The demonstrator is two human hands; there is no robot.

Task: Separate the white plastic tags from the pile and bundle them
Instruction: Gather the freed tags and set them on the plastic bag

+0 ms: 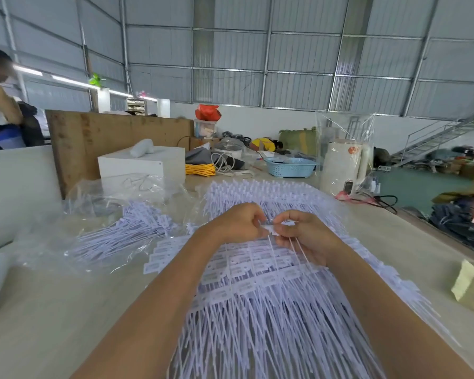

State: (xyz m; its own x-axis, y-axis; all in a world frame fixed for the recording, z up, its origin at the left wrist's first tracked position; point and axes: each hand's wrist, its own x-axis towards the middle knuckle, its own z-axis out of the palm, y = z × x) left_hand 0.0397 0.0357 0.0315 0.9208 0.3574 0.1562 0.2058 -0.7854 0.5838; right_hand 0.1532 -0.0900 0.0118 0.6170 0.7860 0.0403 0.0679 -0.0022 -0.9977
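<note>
Both hands meet above a wide pile of white plastic tags on the table. The left hand and right hand pinch a few tags whose thin tails hang toward the near side. A bagged bundle lies left; a blue basket sits far.

A pile of tags is lying on the worktop, with both hands meeting above its middle. A bag of tags is lying to its left; a basket is sitting behind.
</note>
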